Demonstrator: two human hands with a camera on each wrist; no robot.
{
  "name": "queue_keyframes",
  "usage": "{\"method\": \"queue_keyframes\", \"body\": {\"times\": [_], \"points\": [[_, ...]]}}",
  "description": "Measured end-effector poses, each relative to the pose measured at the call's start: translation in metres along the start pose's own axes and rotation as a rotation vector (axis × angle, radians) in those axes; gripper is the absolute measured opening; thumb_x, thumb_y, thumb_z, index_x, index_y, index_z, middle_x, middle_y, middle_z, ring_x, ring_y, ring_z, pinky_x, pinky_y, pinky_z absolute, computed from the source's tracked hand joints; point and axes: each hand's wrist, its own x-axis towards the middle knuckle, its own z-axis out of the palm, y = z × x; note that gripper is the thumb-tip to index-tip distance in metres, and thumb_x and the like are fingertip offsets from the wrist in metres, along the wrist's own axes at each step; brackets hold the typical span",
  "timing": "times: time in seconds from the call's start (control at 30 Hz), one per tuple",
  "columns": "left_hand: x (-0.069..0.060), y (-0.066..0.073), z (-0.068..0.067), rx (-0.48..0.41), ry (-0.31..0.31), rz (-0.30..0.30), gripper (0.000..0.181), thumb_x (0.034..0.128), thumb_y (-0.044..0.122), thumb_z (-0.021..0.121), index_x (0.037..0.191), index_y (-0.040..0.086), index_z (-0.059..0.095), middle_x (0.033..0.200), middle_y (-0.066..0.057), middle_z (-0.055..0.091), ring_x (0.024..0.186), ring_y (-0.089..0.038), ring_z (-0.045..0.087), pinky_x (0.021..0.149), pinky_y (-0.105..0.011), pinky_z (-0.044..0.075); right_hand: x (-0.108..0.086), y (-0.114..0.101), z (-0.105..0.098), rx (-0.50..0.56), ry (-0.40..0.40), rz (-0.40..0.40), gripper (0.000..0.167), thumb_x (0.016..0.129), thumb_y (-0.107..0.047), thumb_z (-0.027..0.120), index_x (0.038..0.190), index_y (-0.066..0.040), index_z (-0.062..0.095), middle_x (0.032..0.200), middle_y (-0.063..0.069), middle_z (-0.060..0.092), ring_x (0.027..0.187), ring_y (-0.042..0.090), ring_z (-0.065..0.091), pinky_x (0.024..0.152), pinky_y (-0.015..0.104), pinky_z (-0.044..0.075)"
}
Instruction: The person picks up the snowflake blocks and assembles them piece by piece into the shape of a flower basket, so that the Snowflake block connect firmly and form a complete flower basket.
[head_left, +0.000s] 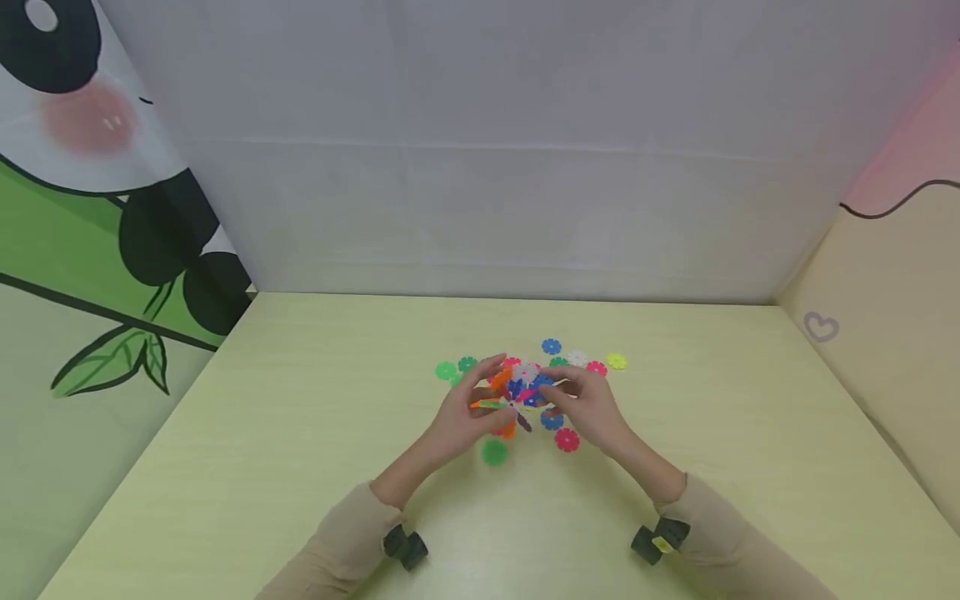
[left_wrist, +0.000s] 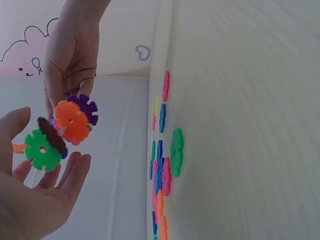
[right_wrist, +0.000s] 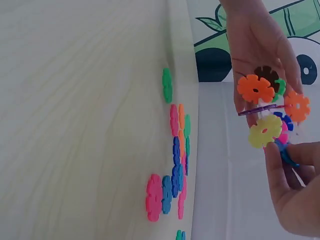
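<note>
Fingers and thumb of the left hand [head_left: 461, 410] are curled round a cluster of slotted discs [head_left: 517, 390], held up above the table [head_left: 300, 417], while a blue disc [right_wrist: 287, 155] at its edge is pinched between thumb and finger of the right hand [head_left: 588, 408]. Whether that disc is joined to the cluster cannot be told. In the left wrist view a green disc [left_wrist: 42, 150], a brown disc [left_wrist: 52, 136] and an orange disc [left_wrist: 71, 122] are shown between the hands; in the right wrist view a yellow disc [right_wrist: 265, 131] is shown beside the right fingertips, and a purple disc [right_wrist: 257, 110] is seen edge-on. From the head, the joined pieces are partly covered by the hands and are hard to tell apart. Below, loose discs [head_left: 567, 440] are scattered on the table, seen from above by the head camera but reduced to overlapping edges at the wrists. Some are hidden under the hands, so their number cannot be given. Both sleeves [head_left: 341, 533] are cut off by the head view's bottom edge
</note>
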Motion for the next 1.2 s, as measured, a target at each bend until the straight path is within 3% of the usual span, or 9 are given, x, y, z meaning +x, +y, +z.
{"method": "queue_keyframes", "body": {"times": [0.1,0.27,0.4,0.53,0.7,0.77,0.9,1.03,1.2], "points": [[-0.001,-0.001,-0.002,0.063,-0.048,0.036,0.065,0.0943,0.009,0.064,0.152,0.014,0.035,0.15,-0.018,0.042,0.127,-0.039,0.052,0.097,-0.047,0.056,0.003,0.004,-0.001,-0.054,-0.056,-0.054,0.026,0.094,-0.001,0.061,0.117,0.012,0.064,0.104,0.028,0.07,0.089,0.037,0.073,0.071,0.031,0.062],[-0.003,-0.003,-0.003,0.178,-0.087,0.134,0.053,0.0951,0.007,0.062,0.145,0.005,0.044,0.149,-0.018,0.047,0.134,-0.039,0.047,0.101,-0.054,0.052,0.006,0.01,0.001,-0.07,-0.098,-0.099,0.022,0.093,-0.002,0.064,0.111,0.01,0.066,0.1,0.026,0.072,0.087,0.037,0.072,0.069,0.028,0.062],[-0.004,-0.004,-0.003,0.203,-0.032,0.117,0.05,0.0956,0.008,0.062,0.143,0.005,0.046,0.144,-0.02,0.052,0.132,-0.039,0.05,0.103,-0.055,0.05,0.004,0.012,0.004,-0.084,-0.067,-0.074,0.026,0.093,-0.005,0.064,0.116,0.009,0.064,0.106,0.025,0.07,0.09,0.036,0.072,0.071,0.027,0.062],[-0.004,-0.005,-0.004,0.163,0.047,0.071,0.051,0.0964,0.008,0.061,0.145,0.007,0.044,0.139,-0.021,0.054,0.12,-0.038,0.057,0.096,-0.049,0.056,-0.002,0.01,0.008,-0.096,-0.032,0.021,0.04,0.094,-0.013,0.066,0.129,0.002,0.058,0.118,0.022,0.064,0.102,0.034,0.068,0.076,0.028,0.061],[-0.003,-0.006,-0.002,0.141,0.156,0.069,0.051,0.096,0.009,0.062,0.144,0.009,0.044,0.145,-0.017,0.049,0.129,-0.038,0.051,0.1,-0.049,0.054,-0.008,0.009,0.016,0.026,-0.081,0.135,0.051,0.094,-0.016,0.067,0.137,0.0,0.048,0.125,0.024,0.059,0.104,0.031,0.069,0.079,0.033,0.062],[-0.003,-0.006,-0.001,0.128,0.177,0.068,0.051,0.0961,0.008,0.061,0.144,0.011,0.043,0.147,-0.017,0.047,0.133,-0.039,0.047,0.102,-0.052,0.052,-0.008,0.008,0.018,0.09,-0.092,0.137,0.049,0.095,-0.013,0.065,0.137,0.004,0.046,0.123,0.027,0.06,0.102,0.03,0.071,0.08,0.036,0.062],[-0.005,-0.004,0.001,0.085,0.149,0.055,0.054,0.0968,0.006,0.059,0.147,0.012,0.038,0.151,-0.019,0.042,0.137,-0.041,0.044,0.101,-0.05,0.053,-0.008,0.005,0.019,0.156,-0.062,0.103,0.046,0.096,-0.008,0.062,0.136,0.008,0.046,0.119,0.031,0.061,0.1,0.027,0.073,0.081,0.036,0.062],[-0.008,-0.002,0.0,0.045,0.087,0.017,0.059,0.097,0.006,0.058,0.149,0.016,0.033,0.155,-0.017,0.036,0.135,-0.04,0.047,0.095,-0.044,0.057,-0.008,0.005,0.018,0.157,-0.061,0.069,0.045,0.096,-0.004,0.061,0.136,0.01,0.047,0.117,0.033,0.061,0.096,0.021,0.073,0.08,0.032,0.062],[-0.009,0.001,-0.006,0.064,-0.014,0.016,0.06,0.0979,0.011,0.058,0.151,0.017,0.031,0.158,-0.017,0.032,0.142,-0.041,0.038,0.103,-0.054,0.05,-0.006,0.009,0.015,0.117,-0.108,0.025,0.042,0.095,-0.001,0.06,0.134,0.01,0.05,0.115,0.033,0.063,0.093,0.015,0.071,0.08,0.028,0.061]]}}
